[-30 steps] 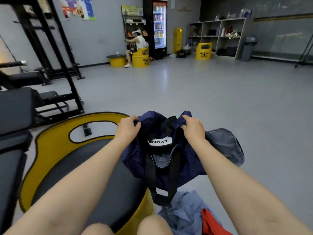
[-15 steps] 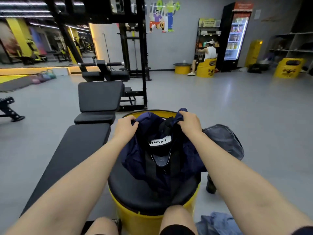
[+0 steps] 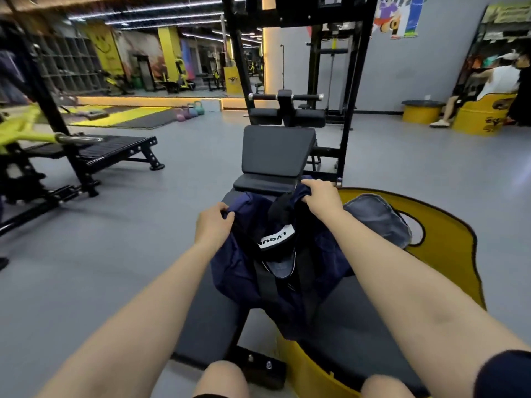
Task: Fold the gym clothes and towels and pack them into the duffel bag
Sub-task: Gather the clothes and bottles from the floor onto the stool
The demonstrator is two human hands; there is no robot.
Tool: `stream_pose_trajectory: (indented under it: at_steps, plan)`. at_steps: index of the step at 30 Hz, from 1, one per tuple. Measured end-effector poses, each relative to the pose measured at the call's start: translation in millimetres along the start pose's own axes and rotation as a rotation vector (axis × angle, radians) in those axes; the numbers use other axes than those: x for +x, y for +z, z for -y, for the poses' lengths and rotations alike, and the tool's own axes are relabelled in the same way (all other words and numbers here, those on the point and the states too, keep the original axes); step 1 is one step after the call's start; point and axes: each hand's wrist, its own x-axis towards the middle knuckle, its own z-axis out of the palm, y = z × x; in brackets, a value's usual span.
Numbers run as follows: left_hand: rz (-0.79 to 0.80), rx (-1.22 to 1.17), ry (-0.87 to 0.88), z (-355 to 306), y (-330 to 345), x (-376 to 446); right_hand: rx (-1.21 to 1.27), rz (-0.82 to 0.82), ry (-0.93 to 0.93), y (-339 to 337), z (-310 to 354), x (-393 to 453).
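Navy duffel bag — slumped on bench

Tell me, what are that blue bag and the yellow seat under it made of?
The duffel bag looks like soft matte woven fabric, probably nylon: it sags and creases. The yellow stool seems a hard glossy painted shell, metal or plastic, with a black padded top.

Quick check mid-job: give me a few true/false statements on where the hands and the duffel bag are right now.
1. Both hands grip the navy duffel bag. True: left hand and right hand each hold its upper edge.
2. The bag lies on the floor. False: it is over the black bench pad.
3. The bag's white label shows between the hands. True.
4. The left hand holds a kettlebell. False: the kettlebells stand far off by the mirror wall.
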Motion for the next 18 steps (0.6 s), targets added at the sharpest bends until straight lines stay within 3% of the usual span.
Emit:
stream_pose_trajectory:
  at_steps: [9, 18]
  plan:
    - [-0.079, -0.007, -0.239, 101, -28, 30, 0.015, 0.092, -0.165, 93, 94, 78]
    - [0.02, -0.15, -0.422, 163, 1, 25, -0.013, 0.184, -0.249, 181, 145, 118]
